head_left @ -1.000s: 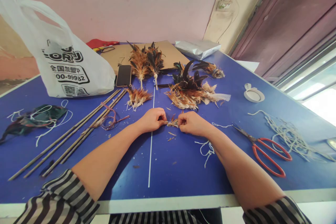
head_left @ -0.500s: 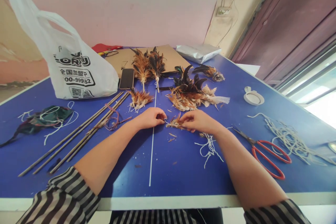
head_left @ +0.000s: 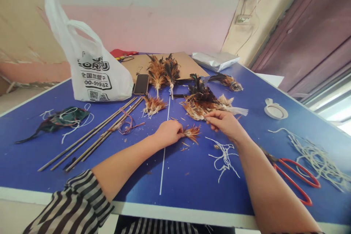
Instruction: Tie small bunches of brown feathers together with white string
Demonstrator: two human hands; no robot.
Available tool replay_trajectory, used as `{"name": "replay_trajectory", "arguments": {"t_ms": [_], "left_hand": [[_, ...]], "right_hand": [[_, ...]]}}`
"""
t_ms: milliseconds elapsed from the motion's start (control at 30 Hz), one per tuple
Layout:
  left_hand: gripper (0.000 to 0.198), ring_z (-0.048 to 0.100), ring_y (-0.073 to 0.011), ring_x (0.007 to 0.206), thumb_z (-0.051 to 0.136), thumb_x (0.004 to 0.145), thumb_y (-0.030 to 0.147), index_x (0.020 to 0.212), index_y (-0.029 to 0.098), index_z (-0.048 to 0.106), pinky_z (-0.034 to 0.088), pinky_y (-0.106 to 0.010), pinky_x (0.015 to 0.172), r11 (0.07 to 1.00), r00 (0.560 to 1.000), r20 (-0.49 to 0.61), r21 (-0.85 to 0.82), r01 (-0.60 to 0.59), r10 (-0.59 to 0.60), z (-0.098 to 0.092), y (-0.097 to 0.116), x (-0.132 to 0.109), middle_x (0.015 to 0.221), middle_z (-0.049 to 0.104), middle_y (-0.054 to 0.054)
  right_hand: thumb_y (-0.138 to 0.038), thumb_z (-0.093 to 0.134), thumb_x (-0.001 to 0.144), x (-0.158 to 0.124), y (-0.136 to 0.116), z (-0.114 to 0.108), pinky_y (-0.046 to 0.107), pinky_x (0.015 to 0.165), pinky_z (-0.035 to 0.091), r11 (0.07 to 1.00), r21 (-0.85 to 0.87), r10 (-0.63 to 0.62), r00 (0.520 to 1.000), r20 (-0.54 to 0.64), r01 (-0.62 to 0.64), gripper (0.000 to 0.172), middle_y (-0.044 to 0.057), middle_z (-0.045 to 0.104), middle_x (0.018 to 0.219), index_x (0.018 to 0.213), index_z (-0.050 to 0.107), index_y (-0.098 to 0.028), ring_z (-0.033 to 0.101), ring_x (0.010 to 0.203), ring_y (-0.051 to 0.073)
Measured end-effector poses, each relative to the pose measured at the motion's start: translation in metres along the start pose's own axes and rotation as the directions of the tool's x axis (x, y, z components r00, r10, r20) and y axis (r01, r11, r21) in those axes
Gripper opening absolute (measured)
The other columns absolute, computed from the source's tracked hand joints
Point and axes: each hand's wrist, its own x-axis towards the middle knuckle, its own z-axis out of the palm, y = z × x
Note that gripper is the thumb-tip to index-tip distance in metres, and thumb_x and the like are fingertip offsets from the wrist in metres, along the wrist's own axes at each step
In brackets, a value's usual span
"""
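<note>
My left hand (head_left: 168, 132) pinches the stem end of a small bundle of brown feathers (head_left: 192, 132) just above the blue table (head_left: 192, 186). My right hand (head_left: 223, 123) is a little to the right and farther back, at the near edge of a loose heap of brown and black feathers (head_left: 203, 100); its fingers are curled, and I cannot make out whether they hold anything. A tangle of white string pieces (head_left: 225, 155) lies on the table just in front of my right wrist.
Red-handled scissors (head_left: 294, 181) and a heap of white string (head_left: 315, 157) lie at the right. Thin sticks (head_left: 95, 135), a white plastic bag (head_left: 95, 76), a phone (head_left: 141, 83), tied feather bunches (head_left: 163, 71), cardboard (head_left: 186, 62) and a white tape roll (head_left: 275, 110) surround the work spot.
My right hand has let go of the small feather bundle and moved back to the feather heap. My left hand keeps the bundle. The camera view has shifted left.
</note>
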Motion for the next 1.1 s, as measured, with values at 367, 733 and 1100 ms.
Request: {"name": "replay_trajectory", "arguments": {"t_ms": [367, 733, 1100], "left_hand": [[0.019, 0.053, -0.0129, 0.055, 0.056, 0.067, 0.033, 0.066, 0.016, 0.064, 0.037, -0.024, 0.055, 0.884, 0.796, -0.387, -0.228, 0.408, -0.466, -0.056, -0.074, 0.0, 0.058, 0.061, -0.002], [0.026, 0.057, -0.017, 0.071, 0.058, 0.067, 0.043, 0.071, 0.018, 0.062, 0.038, -0.025, 0.063, 0.786, 0.745, -0.368, 0.056, 0.615, -0.556, -0.032, -0.096, 0.004, 0.073, 0.063, -0.005], [0.022, 0.054, -0.0133, 0.067, 0.052, 0.073, 0.039, 0.072, 0.018, 0.062, 0.038, -0.024, 0.064, 0.969, 0.897, -0.385, 0.027, 0.247, -0.218, -0.066, -0.048, 0.001, 0.073, 0.063, -0.002]], "right_hand": [[-0.032, 0.058, 0.065, 0.002, 0.0, 0.005, 0.017, 0.037, 0.036, 0.998, 0.025, 0.065, 0.997, 0.032, -0.066, 0.022, 0.001, 0.058, 0.063, 0.08, 0.058, -0.015, 0.047, 0.045, 0.007], [-0.031, 0.057, 0.066, 0.005, 0.01, 0.008, 0.017, 0.038, 0.036, 0.999, -0.01, 0.052, 0.998, -0.025, -0.052, 0.022, 0.002, 0.059, 0.064, 0.081, 0.059, -0.015, 0.048, 0.045, 0.007], [-0.039, 0.057, 0.065, 0.007, 0.01, -0.004, 0.02, 0.039, 0.031, 0.998, -0.048, -0.059, 0.971, -0.231, 0.05, 0.031, 0.0, 0.058, 0.058, 0.083, 0.062, -0.014, 0.041, 0.04, 0.007]]}}
